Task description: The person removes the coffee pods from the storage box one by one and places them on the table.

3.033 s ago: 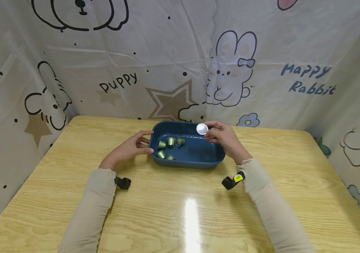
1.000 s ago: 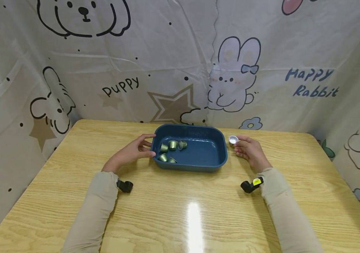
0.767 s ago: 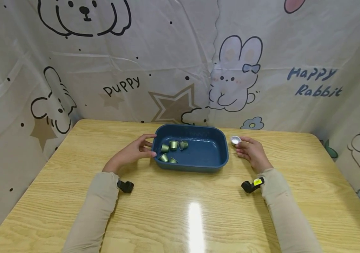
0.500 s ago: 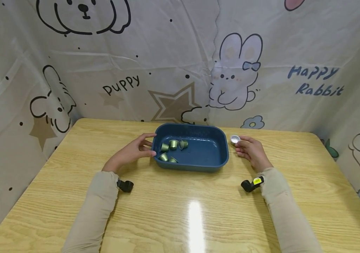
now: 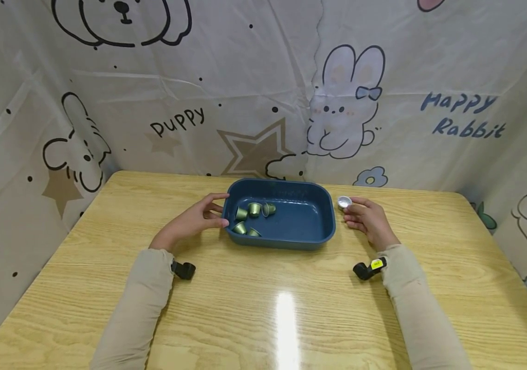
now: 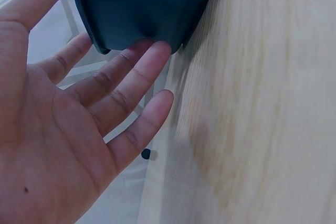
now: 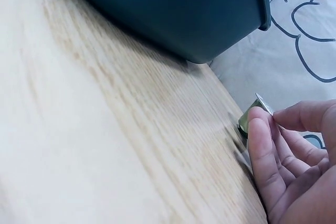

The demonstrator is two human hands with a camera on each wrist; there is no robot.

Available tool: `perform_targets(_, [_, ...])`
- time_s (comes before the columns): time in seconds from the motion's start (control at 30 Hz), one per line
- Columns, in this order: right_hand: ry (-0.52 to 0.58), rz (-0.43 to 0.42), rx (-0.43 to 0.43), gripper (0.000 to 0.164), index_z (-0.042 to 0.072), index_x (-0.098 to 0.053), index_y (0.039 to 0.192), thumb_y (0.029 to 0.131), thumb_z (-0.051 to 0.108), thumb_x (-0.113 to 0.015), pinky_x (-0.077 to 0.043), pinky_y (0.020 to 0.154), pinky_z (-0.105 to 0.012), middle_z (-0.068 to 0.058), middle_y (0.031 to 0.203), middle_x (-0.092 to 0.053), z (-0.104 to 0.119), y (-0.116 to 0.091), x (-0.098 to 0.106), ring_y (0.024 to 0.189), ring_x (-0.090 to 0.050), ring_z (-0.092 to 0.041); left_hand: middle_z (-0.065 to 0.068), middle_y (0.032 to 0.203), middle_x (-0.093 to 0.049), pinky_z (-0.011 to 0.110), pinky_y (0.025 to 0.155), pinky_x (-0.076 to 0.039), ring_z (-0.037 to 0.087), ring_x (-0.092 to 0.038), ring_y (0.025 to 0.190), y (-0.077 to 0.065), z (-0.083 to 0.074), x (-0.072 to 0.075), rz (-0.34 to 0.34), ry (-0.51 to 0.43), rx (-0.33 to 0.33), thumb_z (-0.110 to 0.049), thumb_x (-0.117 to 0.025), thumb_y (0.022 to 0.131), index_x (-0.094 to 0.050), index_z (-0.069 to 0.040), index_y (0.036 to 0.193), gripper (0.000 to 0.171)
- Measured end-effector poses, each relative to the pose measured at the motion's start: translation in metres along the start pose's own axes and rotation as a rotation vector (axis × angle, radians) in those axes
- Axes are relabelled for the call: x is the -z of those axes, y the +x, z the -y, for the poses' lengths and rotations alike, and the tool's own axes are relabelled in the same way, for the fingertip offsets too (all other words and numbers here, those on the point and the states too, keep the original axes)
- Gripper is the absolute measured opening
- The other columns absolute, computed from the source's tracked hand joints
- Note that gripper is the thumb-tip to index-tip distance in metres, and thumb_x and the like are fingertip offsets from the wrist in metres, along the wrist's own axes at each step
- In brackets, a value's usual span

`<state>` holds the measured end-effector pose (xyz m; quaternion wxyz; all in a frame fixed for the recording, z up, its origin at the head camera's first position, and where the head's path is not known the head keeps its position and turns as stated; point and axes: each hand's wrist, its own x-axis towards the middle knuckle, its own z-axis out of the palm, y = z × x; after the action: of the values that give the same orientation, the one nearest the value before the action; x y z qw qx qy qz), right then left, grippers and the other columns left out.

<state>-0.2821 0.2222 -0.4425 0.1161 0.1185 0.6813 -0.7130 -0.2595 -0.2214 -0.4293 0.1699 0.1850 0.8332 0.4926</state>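
Note:
A dark blue rectangular bin (image 5: 291, 241) stands near the back of the table, with several green coffee capsules (image 5: 254, 209) lying in its left end. My left hand (image 5: 188, 221) spans the bin's left end; thumb and index fingertips are at the rim, and in the left wrist view other extended fingers touch the outside wall. To the right of the bin, my right hand (image 5: 367, 218) pinches a coffee capsule (image 5: 344, 202) between thumb and fingers, silver foil lid upward. Its green side (image 7: 244, 121) shows in the right wrist view, low at the tabletop.
The wood-grain table (image 5: 244, 308) carries a bright light reflection in front of the bin. A white curtain (image 5: 254, 77) with cartoon animals hangs right behind the table's back edge and along both sides. Dark wrist cameras (image 5: 183, 270) sit on both sleeves.
My right hand has carried the capsule from above the bin's right end down to the table right of the bin. Over the last second it stays nearly still. My left hand keeps its place.

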Motion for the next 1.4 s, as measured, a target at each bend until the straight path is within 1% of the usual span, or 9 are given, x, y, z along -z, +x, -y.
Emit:
perform_targets(0.13, [0.01,0.005,0.015,0.055,0.002,-0.03,0.146,0.097,0.011,-0.055,-0.055,0.061,-0.018,0.008,0.078,-0.069,-0.001,-0.002,0.001,0.065,-0.066,-0.002,0.021,0.139,-0.046,0.054,0.104,-0.039,0.037,-0.05,0.125,0.0,-0.001,0.0,0.002,0.003,-0.001,-0.033,-0.067,0.091,-0.026,-0.026,0.152,0.074])
perform_targets(0.43, [0.03,0.035,0.019,0.063,0.004,-0.02,0.152,0.098,0.008,-0.053,-0.056,0.066,-0.018,0.008,0.084,-0.071,-0.001,-0.007,0.008,0.07,-0.068,-0.003,0.021,0.14,-0.044,0.055,0.105,-0.038,0.038,-0.049,0.126,0.0,-0.003,0.001,0.006,-0.008,0.009,-0.032,-0.067,0.092,-0.025,-0.025,0.152,0.074])
perform_targets(0.67, [0.047,0.055,0.027,0.066,0.004,-0.017,0.153,0.098,0.008,-0.053,-0.056,0.068,-0.018,0.007,0.087,-0.072,0.001,-0.017,0.014,0.074,-0.069,-0.005,0.021,0.14,-0.045,0.055,0.105,-0.038,0.038,-0.049,0.126,0.001,-0.005,0.0,0.004,-0.007,0.01,-0.032,-0.067,0.091,-0.026,-0.024,0.152,0.074])
perform_targets(0.8, [0.067,0.047,0.029,0.066,0.005,-0.02,0.153,0.098,0.012,-0.056,-0.055,0.068,-0.019,0.007,0.091,-0.071,0.007,-0.024,0.015,0.076,-0.069,-0.006,0.022,0.14,-0.045,0.055,0.105,-0.039,0.039,-0.05,0.126,0.002,-0.005,0.0,0.007,0.001,0.01,-0.032,-0.068,0.091,-0.026,-0.023,0.152,0.075])
perform_targets(0.9, [0.092,0.059,0.059,0.065,0.006,-0.023,0.151,0.097,0.013,-0.058,-0.055,0.067,-0.019,0.005,0.094,-0.069,0.013,-0.028,0.012,0.076,-0.069,-0.007,0.022,0.14,-0.046,0.055,0.105,-0.039,0.039,-0.05,0.126,0.001,-0.004,0.001,0.002,0.006,0.01,-0.032,-0.068,0.091,-0.026,-0.023,0.152,0.075])
perform_targets(1.07, [0.176,0.107,0.098,0.049,0.013,-0.036,0.14,0.096,0.012,-0.059,-0.055,0.067,-0.018,0.002,0.096,-0.069,0.022,-0.034,0.006,0.075,-0.068,-0.007,0.022,0.14,-0.046,0.055,0.104,-0.039,0.039,-0.05,0.126,0.001,-0.001,0.002,0.0,0.011,0.008,-0.033,-0.068,0.091,-0.026,-0.023,0.152,0.076])
perform_targets(1.2, [0.197,0.13,0.113,0.039,0.018,-0.043,0.133,0.097,0.012,-0.058,-0.055,0.068,-0.018,0.002,0.097,-0.067,0.027,-0.039,0.0,0.075,-0.067,-0.007,0.02,0.14,-0.046,0.054,0.104,-0.039,0.037,-0.05,0.126,0.002,0.0,0.001,0.003,0.007,0.011,-0.036,-0.068,0.09,-0.026,-0.025,0.152,0.076])
perform_targets(1.3, [0.192,0.136,0.126,0.038,0.018,-0.045,0.132,0.097,0.012,-0.058,-0.054,0.068,-0.018,0.002,0.096,-0.067,0.03,-0.042,-0.006,0.075,-0.066,-0.007,0.019,0.14,-0.046,0.054,0.104,-0.039,0.037,-0.05,0.126,0.002,0.001,0.001,0.005,0.002,0.016,-0.037,-0.068,0.089,-0.026,-0.027,0.152,0.076])
perform_targets(1.4, [0.181,0.144,0.131,0.042,0.016,-0.043,0.136,0.097,0.012,-0.058,-0.054,0.068,-0.018,0.002,0.096,-0.067,0.034,-0.043,-0.012,0.076,-0.065,-0.008,0.019,0.14,-0.046,0.054,0.104,-0.039,0.037,-0.05,0.126,0.002,0.0,0.0,0.008,-0.002,0.019,-0.038,-0.068,0.089,-0.026,-0.027,0.152,0.076])
